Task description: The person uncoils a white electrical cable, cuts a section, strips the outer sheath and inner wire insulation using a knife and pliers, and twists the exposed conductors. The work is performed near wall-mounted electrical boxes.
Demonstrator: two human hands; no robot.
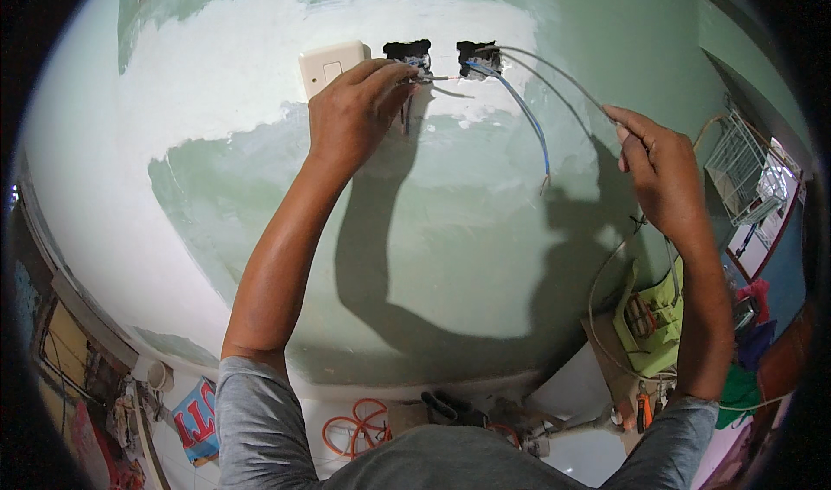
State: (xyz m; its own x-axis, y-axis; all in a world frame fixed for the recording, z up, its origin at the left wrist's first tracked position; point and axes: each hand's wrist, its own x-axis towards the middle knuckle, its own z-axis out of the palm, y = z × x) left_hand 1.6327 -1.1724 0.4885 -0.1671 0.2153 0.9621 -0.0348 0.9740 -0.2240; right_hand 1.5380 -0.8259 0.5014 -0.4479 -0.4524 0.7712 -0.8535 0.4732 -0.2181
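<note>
Two wall openings for electrical boxes, the left opening [407,51] and the right opening [472,54], sit side by side in the wall. At the left one, my left hand [351,113] pinches a thin grey wire [440,79] whose bare end points right. Another grey wire and a dark one hang below those fingers. A longer grey wire [554,67] arcs from the right opening to my right hand [653,165], held between thumb and fingers. Blue wires [525,113] droop from the same opening, with stripped ends. My left fingers partly hide the left opening.
A cream switch plate [331,66] is left of the openings, partly behind my left hand. A wire basket [744,170] hangs at right. Below are a yellow-green container [662,312], orange-handled pliers [643,410], orange tubing [359,429] and a blue-red box [197,421].
</note>
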